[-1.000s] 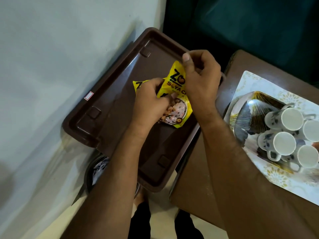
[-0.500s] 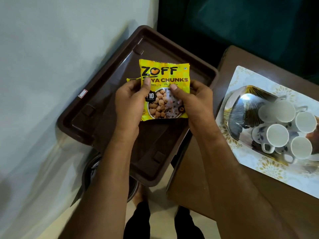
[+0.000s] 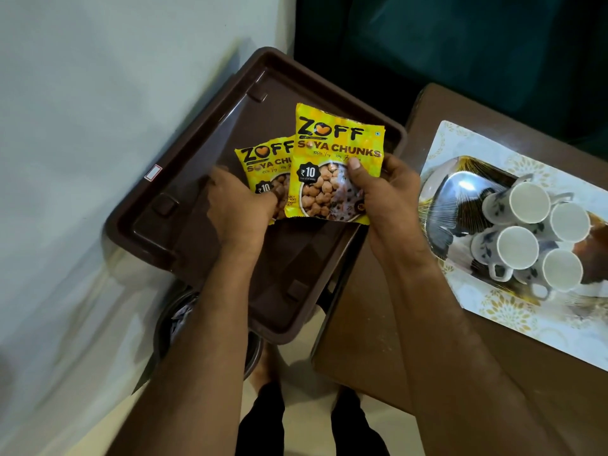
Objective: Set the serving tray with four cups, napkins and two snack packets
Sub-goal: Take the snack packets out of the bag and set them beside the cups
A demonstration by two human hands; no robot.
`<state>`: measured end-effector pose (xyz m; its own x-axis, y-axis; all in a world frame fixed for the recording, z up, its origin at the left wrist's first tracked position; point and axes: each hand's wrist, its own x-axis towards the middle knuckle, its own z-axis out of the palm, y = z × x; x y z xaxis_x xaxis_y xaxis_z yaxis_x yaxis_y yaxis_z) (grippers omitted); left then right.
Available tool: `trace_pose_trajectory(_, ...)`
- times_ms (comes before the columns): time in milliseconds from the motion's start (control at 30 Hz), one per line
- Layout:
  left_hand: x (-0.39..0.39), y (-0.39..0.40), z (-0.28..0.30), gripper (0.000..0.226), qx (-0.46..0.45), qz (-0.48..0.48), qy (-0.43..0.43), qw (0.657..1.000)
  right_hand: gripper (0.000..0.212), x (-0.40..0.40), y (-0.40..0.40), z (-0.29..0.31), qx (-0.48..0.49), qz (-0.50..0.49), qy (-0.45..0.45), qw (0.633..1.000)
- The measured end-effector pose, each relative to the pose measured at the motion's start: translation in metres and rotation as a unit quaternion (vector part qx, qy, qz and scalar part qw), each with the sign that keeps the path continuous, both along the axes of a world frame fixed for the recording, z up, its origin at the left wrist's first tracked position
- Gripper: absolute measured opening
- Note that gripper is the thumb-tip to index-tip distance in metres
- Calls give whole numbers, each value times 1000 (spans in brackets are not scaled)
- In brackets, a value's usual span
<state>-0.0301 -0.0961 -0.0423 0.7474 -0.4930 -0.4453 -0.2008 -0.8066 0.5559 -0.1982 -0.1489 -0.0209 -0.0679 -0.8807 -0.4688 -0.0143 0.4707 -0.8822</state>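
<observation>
We are now fanning the two packets apart; before, they were stacked. Our left hand (image 3: 240,205) is holding the back packet (image 3: 263,166), our right hand (image 3: 385,192) the front packet (image 3: 335,159), above the brown tray (image 3: 184,179). We should be laying both flat beside the cups (image 3: 533,238).

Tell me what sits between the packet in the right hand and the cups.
Head view: only the right hand gripping the front packet, then bare brown tabletop and tray rim before the cups.
</observation>
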Motion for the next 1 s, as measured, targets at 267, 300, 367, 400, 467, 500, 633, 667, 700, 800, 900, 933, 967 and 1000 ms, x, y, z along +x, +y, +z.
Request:
trace_pose_trajectory(267, 1, -3, -4, 26, -107, 167, 271, 942, 26, -12, 2, -2, 1, -12, -5, 1000)
trace_pose_trajectory(300, 1, -2, -2, 25, -113, 173, 272, 940, 26, -13, 2, -2, 0, -12, -6, 1000)
trace_pose_trajectory(367, 1, -1, 1, 18, -119, 176, 275, 938, 24, -14, 2, -2, -3, -10, -9, 1000)
trace_pose_trajectory(400, 1, 0, 3, 19, -121, 174, 274, 938, 23, -16, 3, -2, -5, -9, -9, 1000)
trace_pose_trajectory(467, 0, 3, 8, 27, -137, 165, 263, 941, 24, -19, 4, -2, -6, -5, -10, 1000)
trace_pose_trajectory(500, 0, 4, 10, 29, -149, 157, 259, 941, 24, -20, 5, -2, -6, -4, -11, 1000)
trace_pose_trajectory(633, -3, 4, 22, 33, -203, 138, 274, 930, 24, -30, 5, 1, -3, -1, -11, 1000)
trace_pose_trajectory(667, -4, 3, 26, 32, -215, 136, 281, 925, 24, -33, 5, 2, -4, -2, -14, 1000)
trace_pose_trajectory(700, -5, 2, 30, 31, -226, 132, 289, 921, 24, -36, 5, 4, -4, -4, -17, 1000)
trace_pose_trajectory(800, -13, -1, 43, 31, -250, 115, 315, 908, 21, -49, 3, 10, -10, -13, -22, 1000)
trace_pose_trajectory(900, -24, -4, 55, 32, -270, 88, 347, 894, 18, -64, 3, 17, -24, -14, -27, 999)
trace_pose_trajectory(933, -28, -6, 58, 32, -274, 78, 352, 892, 20, -70, 2, 19, -29, -18, -30, 999)
trace_pose_trajectory(967, -34, -7, 62, 32, -277, 70, 354, 891, 22, -77, 2, 22, -33, -23, -34, 999)
trace_pose_trajectory(1000, -41, -9, 64, 32, -278, 67, 355, 890, 24, -86, 2, 24, -37, -29, -37, 998)
